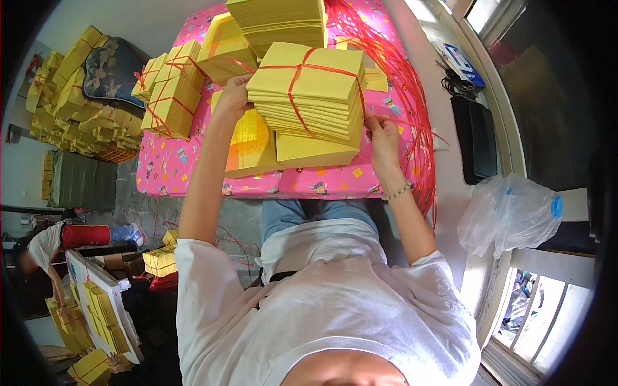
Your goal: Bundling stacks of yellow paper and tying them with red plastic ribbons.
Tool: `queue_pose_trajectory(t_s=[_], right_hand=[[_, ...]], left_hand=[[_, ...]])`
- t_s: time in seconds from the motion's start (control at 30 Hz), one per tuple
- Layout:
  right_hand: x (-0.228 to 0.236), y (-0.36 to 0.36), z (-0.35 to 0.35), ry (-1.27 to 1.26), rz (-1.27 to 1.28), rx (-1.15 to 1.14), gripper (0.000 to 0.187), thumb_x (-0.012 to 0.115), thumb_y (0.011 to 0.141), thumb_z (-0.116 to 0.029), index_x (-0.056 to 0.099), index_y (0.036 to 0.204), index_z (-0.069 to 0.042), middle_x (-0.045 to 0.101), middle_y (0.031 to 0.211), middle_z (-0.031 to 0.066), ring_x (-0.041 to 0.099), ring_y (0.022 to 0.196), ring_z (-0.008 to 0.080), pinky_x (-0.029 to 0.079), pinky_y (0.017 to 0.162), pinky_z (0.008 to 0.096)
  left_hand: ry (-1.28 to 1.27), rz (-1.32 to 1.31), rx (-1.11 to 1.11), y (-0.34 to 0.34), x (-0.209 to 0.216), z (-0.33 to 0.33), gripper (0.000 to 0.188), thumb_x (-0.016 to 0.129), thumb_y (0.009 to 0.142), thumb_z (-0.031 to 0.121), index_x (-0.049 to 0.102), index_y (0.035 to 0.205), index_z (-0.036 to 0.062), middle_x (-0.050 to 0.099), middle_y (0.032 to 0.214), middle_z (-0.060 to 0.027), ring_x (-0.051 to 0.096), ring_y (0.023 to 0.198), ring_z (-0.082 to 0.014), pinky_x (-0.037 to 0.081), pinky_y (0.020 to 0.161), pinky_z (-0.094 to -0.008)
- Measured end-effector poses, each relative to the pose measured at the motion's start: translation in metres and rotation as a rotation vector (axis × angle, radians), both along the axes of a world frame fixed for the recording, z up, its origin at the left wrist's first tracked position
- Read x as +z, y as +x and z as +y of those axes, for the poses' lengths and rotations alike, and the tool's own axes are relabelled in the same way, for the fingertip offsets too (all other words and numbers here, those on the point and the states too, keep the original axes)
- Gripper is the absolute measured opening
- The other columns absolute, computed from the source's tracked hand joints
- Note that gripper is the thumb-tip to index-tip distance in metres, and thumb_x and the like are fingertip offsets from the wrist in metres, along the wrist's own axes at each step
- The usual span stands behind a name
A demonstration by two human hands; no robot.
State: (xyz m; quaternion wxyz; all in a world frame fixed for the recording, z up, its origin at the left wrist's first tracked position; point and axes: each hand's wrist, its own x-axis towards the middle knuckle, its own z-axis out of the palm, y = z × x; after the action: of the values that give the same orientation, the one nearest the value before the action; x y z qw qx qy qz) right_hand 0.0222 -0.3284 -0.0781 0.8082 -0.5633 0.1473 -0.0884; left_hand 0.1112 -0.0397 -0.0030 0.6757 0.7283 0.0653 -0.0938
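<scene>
A thick bundle of yellow paper point(306, 90), crossed by red plastic string point(293, 96), is tilted above the table in front of me. My left hand point(235, 98) grips the bundle at its left edge, the fingertips hidden behind it. Beside the lower right corner, my right hand point(384, 138) is closed with thumb and finger pinching the red string, whose loose end trails off to the right. Under the bundle lie more yellow stacks point(318, 151), one with an orange-gold patterned top point(251, 138).
The table has a pink patterned cover point(309, 183). Tied yellow bundles point(170, 106) stand at its left, a tall stack point(277, 26) at the back. Long red strings point(386, 55) hang over the right side. A plastic bag point(508, 215) is at right. Another person point(48, 248) handles yellow bundles lower left.
</scene>
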Motion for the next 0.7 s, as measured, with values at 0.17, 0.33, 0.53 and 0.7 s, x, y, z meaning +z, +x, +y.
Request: queue_pose_trajectory(t_s=[0.17, 0.33, 0.53, 0.7], right_hand=[[0.046, 0.022, -0.007, 0.063, -0.136, 0.059, 0.010, 0.059, 0.089, -0.012, 0.061, 0.089, -0.002, 0.062, 0.080, 0.0014, 0.053, 0.072, 0.0059, 0.041, 0.064, 0.0212], [0.115, 0.047, -0.003, -0.052, -0.678, 0.211, 0.010, 0.056, 0.092, -0.012, 0.058, 0.093, -0.002, 0.066, 0.091, 0.0062, 0.060, 0.085, 0.0091, 0.047, 0.078, 0.0247], [0.117, 0.047, -0.010, -0.345, -0.635, 0.500, 0.010, 0.058, 0.090, -0.011, 0.059, 0.095, -0.003, 0.066, 0.097, 0.0099, 0.060, 0.093, 0.0126, 0.046, 0.086, 0.0265], [0.117, 0.053, -0.004, -0.299, -0.728, 0.528, 0.008, 0.058, 0.089, -0.009, 0.062, 0.093, -0.002, 0.067, 0.095, 0.0089, 0.061, 0.097, 0.0159, 0.046, 0.091, 0.0306]], left_hand=[[-0.410, 0.025, -0.047, -0.016, 0.016, 0.001, 0.028, 0.055, 0.091, 0.020, 0.059, 0.114, 0.0051, 0.065, 0.100, -0.0031, 0.063, 0.083, -0.0106, 0.053, 0.070, -0.0253], [-0.591, -0.031, 0.065, -0.017, 0.021, -0.002, 0.028, 0.051, 0.094, 0.022, 0.056, 0.117, 0.0060, 0.064, 0.103, -0.0035, 0.062, 0.088, -0.0122, 0.053, 0.074, -0.0254], [-0.601, -0.102, 0.191, -0.023, -0.020, -0.010, 0.032, 0.050, 0.095, 0.026, 0.053, 0.120, 0.0061, 0.063, 0.105, -0.0039, 0.062, 0.090, -0.0122, 0.052, 0.077, -0.0260], [-0.825, -0.210, 0.196, -0.026, -0.049, -0.008, 0.032, 0.046, 0.097, 0.023, 0.052, 0.120, 0.0023, 0.063, 0.107, -0.0049, 0.062, 0.092, -0.0126, 0.052, 0.077, -0.0270]])
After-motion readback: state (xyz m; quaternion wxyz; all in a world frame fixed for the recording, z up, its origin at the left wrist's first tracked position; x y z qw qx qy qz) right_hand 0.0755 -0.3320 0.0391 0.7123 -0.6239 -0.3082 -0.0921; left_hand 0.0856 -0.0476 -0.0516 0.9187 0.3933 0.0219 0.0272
